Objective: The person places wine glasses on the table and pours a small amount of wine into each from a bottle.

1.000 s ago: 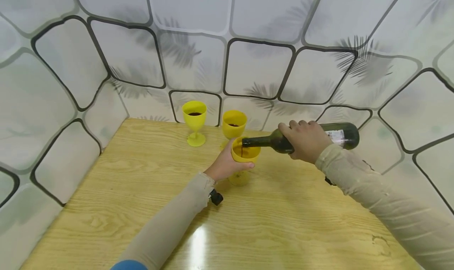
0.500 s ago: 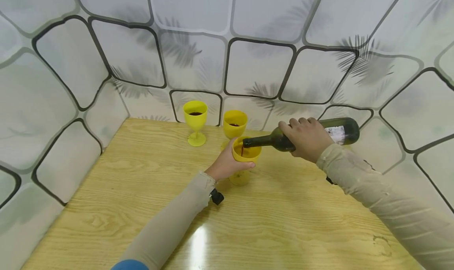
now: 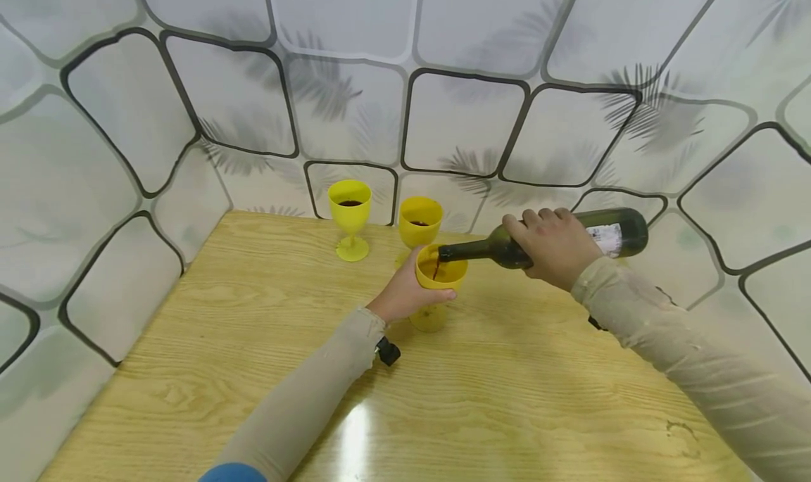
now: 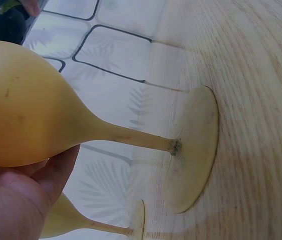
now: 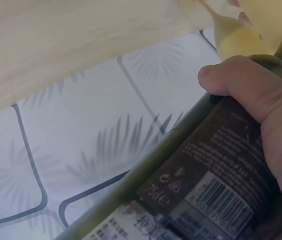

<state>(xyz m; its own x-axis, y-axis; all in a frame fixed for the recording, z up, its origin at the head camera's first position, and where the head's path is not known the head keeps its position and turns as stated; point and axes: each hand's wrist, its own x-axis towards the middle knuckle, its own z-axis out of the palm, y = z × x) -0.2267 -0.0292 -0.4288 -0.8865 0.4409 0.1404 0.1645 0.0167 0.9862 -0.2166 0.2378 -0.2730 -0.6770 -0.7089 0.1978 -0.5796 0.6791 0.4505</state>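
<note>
My left hand (image 3: 405, 292) holds a yellow goblet (image 3: 451, 276) round its bowl. In the left wrist view, the foot (image 4: 193, 150) of this goblet rests on the table. My right hand (image 3: 557, 246) grips a green wine bottle (image 3: 507, 250), tipped nearly level with its neck to the left. The bottle's mouth is at the goblet's rim, and a thin dark red stream falls inside the bowl. How full that goblet is cannot be seen. In the right wrist view, my thumb lies across the bottle above a dark printed label (image 5: 206, 170).
Two more yellow goblets stand at the back of the wooden table (image 3: 253, 313): a left one (image 3: 350, 218) and a right one (image 3: 418, 232), both with dark liquid inside. The right one is close behind the held goblet. A patterned wall (image 3: 462, 123) rises behind them.
My right hand and the bottle have shifted slightly right, so the bottle's mouth is nearer the goblet's right side. The dark stream still runs. My left hand and the goblet have hardly moved.
</note>
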